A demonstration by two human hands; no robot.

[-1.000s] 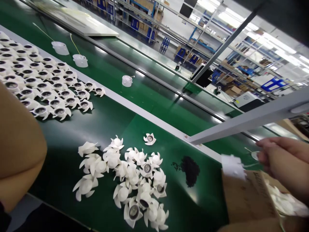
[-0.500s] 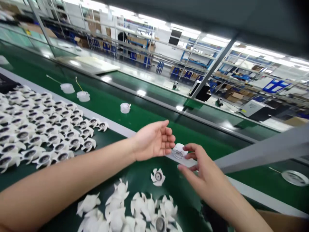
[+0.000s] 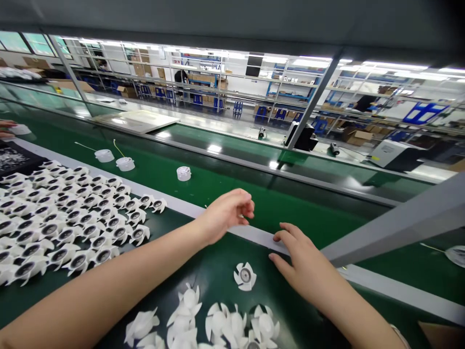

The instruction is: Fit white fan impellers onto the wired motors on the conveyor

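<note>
My left hand [image 3: 232, 213] is over the light edge strip by the green belt, its fingers curled inward. Whatever may be inside or behind those fingers is hidden. To its right, my right hand [image 3: 296, 249] hovers with thumb and fingers apart, holding nothing. One white fan impeller [image 3: 245, 276] with a dark round hub lies face up on the green work surface below the hands. Nearer to me is a loose heap of white impellers [image 3: 221, 324], many turned hub-down. A round white plastic housing [image 3: 183, 173] sits on the belt beyond my left wrist.
Rows of impellers [image 3: 72, 218] cover the left of the surface. More housings, one being this white one [image 3: 125, 164] with a wire, rest on the belt. A slanted grey post [image 3: 392, 220] stands at right. Another person's hand [image 3: 5, 128] touches a housing at far left.
The white housing that was between my hands no longer shows. My left hand's fingers have curled, and my right hand's fingers have come away from the housing. The view has tilted.
</note>
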